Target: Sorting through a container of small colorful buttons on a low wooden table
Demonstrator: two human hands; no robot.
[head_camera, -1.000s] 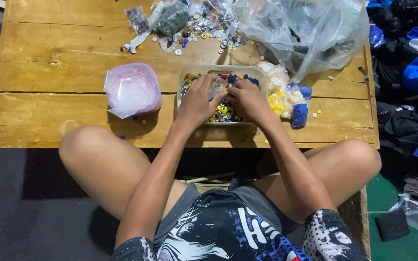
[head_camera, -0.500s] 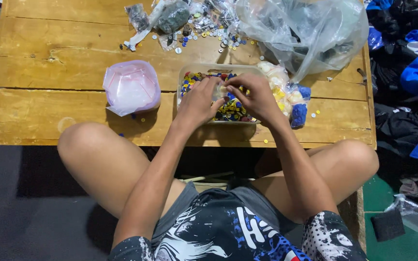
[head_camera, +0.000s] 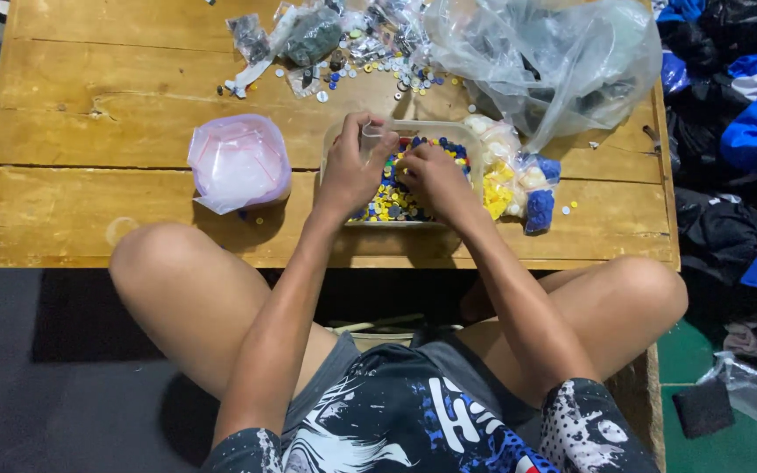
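Both hands work over a clear tray (head_camera: 470, 144) of small coloured pieces on the wooden bench (head_camera: 89, 201). Left hand (head_camera: 350, 171) has its fingers curled, pinching a small clear bag (head_camera: 371, 137) above the tray's far edge. Right hand (head_camera: 434, 175) rests half-closed on the pieces; whether it grips any is hidden. Compared with half a second ago, the left hand has lifted toward the far rim. Left of the hands sits a pink-lined tub (head_camera: 238, 164); beyond the right hand, a crumpled plastic sack (head_camera: 554, 61).

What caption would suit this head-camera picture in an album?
Both hands, left hand and right hand, sort small coloured pieces in a clear tray on a wooden table.
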